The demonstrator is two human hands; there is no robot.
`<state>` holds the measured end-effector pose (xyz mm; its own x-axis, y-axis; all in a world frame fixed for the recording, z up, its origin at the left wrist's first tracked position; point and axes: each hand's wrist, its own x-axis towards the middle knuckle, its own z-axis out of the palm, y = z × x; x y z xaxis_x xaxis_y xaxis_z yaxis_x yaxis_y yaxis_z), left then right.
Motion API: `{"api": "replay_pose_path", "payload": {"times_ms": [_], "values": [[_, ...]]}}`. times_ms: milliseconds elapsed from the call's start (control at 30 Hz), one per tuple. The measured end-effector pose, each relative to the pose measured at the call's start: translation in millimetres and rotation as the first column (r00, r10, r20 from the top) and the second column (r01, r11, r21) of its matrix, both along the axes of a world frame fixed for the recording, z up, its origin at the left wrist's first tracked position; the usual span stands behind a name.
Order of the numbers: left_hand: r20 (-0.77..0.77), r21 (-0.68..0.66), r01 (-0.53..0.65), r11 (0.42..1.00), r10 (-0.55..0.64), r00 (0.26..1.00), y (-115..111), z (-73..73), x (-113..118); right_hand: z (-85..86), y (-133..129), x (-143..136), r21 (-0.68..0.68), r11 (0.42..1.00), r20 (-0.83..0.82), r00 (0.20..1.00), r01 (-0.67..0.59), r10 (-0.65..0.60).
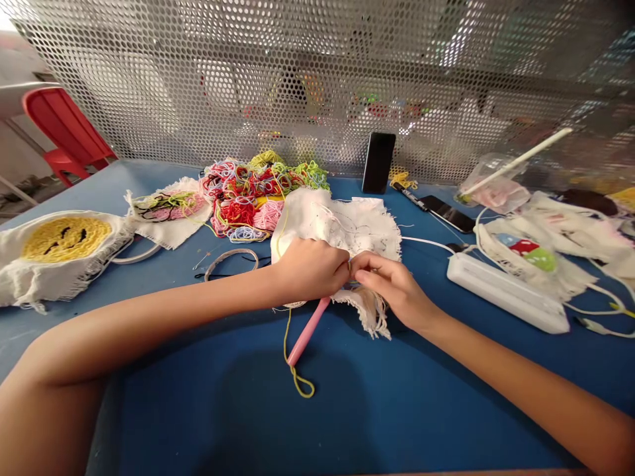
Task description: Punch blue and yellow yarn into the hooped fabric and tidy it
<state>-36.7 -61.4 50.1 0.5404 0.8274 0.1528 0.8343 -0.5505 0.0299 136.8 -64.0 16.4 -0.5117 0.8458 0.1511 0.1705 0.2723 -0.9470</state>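
Over the near edge of a frayed white cloth with faint drawn lines, my two hands meet. My left hand is curled into a fist, knuckles up; what lies inside its fingers is hidden. My right hand pinches with thumb and forefinger at the cloth's edge, right against the left thumb. From under my left hand a pink punch needle handle sticks out towards me. Yellow yarn hangs beside it and loops at its end. I cannot tell whether the left fingers grip the handle.
Behind the cloth lies a heap of coloured yarn. A hoop and a yellow-faced embroidery are left. A phone leans on the perforated metal screen. Rightward are another phone, a white power strip and a plastic cup.
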Motion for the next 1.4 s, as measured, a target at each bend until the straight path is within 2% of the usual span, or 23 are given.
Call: {"api": "replay_pose_path", "payload": {"times_ms": [67, 167, 333, 500, 600, 667, 700, 733, 800, 867, 933, 1033, 1100, 1200, 1400], "values": [[0.013, 0.043, 0.015, 0.999, -0.016, 1.000, 1, -1.0, -1, 0.5, 0, -2, 0.023, 0.998, 0.076, 0.995, 0.061, -0.063], [0.054, 0.077, 0.024, 0.997, -0.028, 0.998, 1, -1.6, -2, 0.4, 1, -4, 0.033, 0.994, 0.102, 0.988, 0.109, -0.111], [0.244, -0.004, 0.016, 1.000, -0.015, 0.970, 3, 0.0, -6, 3.9, 2, -9, 0.066, 0.990, 0.182, 0.974, 0.123, -0.133], [0.402, -0.117, 0.063, 0.991, -0.011, 0.915, 5, 1.0, -6, 2.4, 8, -13, 0.043, 0.993, 0.106, 0.988, 0.108, -0.112], [0.443, -0.114, 0.077, 0.991, -0.019, 0.896, 9, 4.4, -8, -1.7, 11, -10, -0.020, 0.993, 0.052, 0.992, 0.114, -0.113], [0.407, -0.027, -0.002, 1.000, 0.013, 0.913, 19, 9.8, -17, -3.3, 10, -8, -0.047, 0.992, 0.036, 0.993, 0.115, -0.113], [0.366, 0.045, -0.081, 0.996, 0.059, 0.929, 27, 13.0, -25, -3.6, 10, -7, -0.052, 0.992, 0.031, 0.993, 0.116, -0.114], [0.303, 0.107, -0.179, 0.978, 0.139, 0.943, 38, 16.3, -35, -3.6, 9, -6, -0.052, 0.992, 0.024, 0.993, 0.118, -0.117], [0.095, 0.193, -0.381, 0.904, 0.369, 0.924, 63, 21.2, -61, -3.2, 7, -6, -0.051, 0.989, 0.006, 0.990, 0.138, -0.138], [-0.143, 0.154, -0.491, 0.857, 0.511, 0.847, 89, 21.6, -89, -3.2, 6, -5, -0.046, 0.984, -0.006, 0.985, 0.172, -0.173], [-0.320, 0.024, -0.472, 0.881, 0.454, 0.832, 108, 16.7, -113, -3.7, 5, -5, -0.038, 0.979, -0.008, 0.980, 0.198, -0.199], [-0.322, 0.018, -0.369, 0.929, 0.354, 0.878, 122, 3.0, -130, -4.6, 4, -5, -0.036, 0.979, -0.012, 0.980, 0.200, -0.200], [-0.301, 0.059, -0.325, 0.944, 0.327, 0.895, 126, -6.0, -131, -4.7, 4, -5, -0.047, 0.983, -0.022, 0.984, 0.176, -0.177], [-0.306, 0.058, -0.335, 0.941, 0.336, 0.891, 130, -13.8, -131, -4.4, 3, -5, -0.023, 0.991, -0.021, 0.990, 0.136, -0.136], [-0.322, -0.016, -0.387, 0.922, 0.361, 0.875, 133, -7.7, -128, -1.2, 3, -1, 0.115, 0.991, 0.044, 0.996, 0.072, -0.077]]}}
